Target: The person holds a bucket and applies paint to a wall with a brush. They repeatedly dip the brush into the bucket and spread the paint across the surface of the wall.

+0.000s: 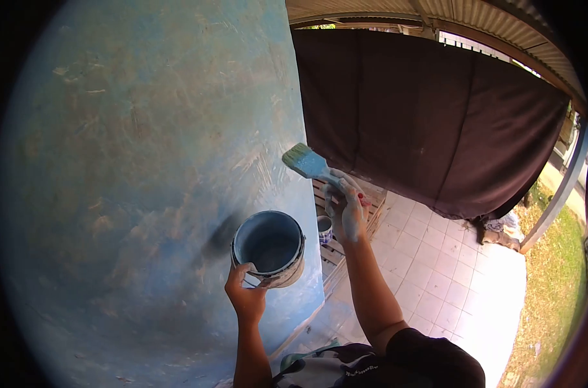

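The paint can (269, 249) is sitting up in the air, tilting slightly, its round mouth showing a blue-coated inside and smears on its pale outer wall. The brush (309, 163) is riding higher and to the right, its flat bristles loaded with light blue paint, angling up-left toward the blue wall (145, 161), handle streaked too.

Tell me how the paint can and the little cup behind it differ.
The paint can is large and held up by the left hand at its rim; the little cup is much smaller and sits on a wooden pallet, untouched. The paint can shows a blue-coated inside and smeared outer wall; the little cup looks white with dark blue markings. The right hand holds a brush above both. Both stand open-topped and roughly upright.
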The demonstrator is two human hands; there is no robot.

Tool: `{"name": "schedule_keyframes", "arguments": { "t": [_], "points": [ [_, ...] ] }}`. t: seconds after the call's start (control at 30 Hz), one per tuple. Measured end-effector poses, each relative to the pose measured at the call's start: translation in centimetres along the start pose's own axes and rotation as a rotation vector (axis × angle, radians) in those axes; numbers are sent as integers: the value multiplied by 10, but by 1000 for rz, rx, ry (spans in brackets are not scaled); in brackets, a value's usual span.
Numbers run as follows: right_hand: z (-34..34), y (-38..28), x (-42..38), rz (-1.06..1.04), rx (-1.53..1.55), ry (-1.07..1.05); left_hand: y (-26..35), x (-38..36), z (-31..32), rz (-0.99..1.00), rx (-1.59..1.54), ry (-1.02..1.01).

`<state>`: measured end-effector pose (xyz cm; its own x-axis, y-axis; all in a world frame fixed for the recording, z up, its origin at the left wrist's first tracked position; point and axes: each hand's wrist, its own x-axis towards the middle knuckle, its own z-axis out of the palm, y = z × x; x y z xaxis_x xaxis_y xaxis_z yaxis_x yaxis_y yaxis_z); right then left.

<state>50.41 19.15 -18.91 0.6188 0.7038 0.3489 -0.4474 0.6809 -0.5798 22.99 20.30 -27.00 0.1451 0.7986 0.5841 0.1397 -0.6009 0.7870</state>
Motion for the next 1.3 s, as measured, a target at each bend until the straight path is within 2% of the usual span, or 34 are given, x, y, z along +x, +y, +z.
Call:
{"name": "schedule_keyframes", "arguments": {
  "t": [0.17,0.27,0.37,0.43,0.5,0.53,0.6,0.7,0.73,0.87,0.93,0.97,1.0,1.07,1.13,1.3],
  "points": [
    [59,27,63,-103,-24,-57,19,12,-28,-19,9,97],
    [51,60,73,-121,-142,-78,33,16,-39,-23,16,118],
    [11,75,79,-157,-269,-6,42,17,-48,-1,25,137],
    [14,68,79,-140,-344,18,47,13,-55,-36,-16,161],
    [29,49,89,-273,-359,-15,45,9,-60,-50,-31,163],
    [47,31,90,-271,-357,-18,44,9,-61,-62,-44,160],
    [88,2,86,-234,-208,-150,37,8,-65,-60,-22,142],
    [96,20,87,-200,-221,-192,30,4,-66,-71,-12,130],
    [86,33,85,-197,-223,-191,28,3,-66,-82,-22,137],
    [-6,129,53,-228,-319,72,20,4,-67,-89,-19,99],
    [-52,152,35,-28,-380,243,22,3,-68,-113,-4,69],
    [-67,155,33,-2,-589,290,20,4,-69,-96,-26,57],
    [-70,149,32,23,-798,336,20,5,-70,-92,-22,54],
    [-67,142,46,16,-882,313,21,6,-69,-89,-38,57],
    [-49,134,83,15,-850,284,22,5,-69,-76,-39,53],
    [89,18,144,-210,-452,76,31,13,-70,-74,-18,18]
  ]
}}
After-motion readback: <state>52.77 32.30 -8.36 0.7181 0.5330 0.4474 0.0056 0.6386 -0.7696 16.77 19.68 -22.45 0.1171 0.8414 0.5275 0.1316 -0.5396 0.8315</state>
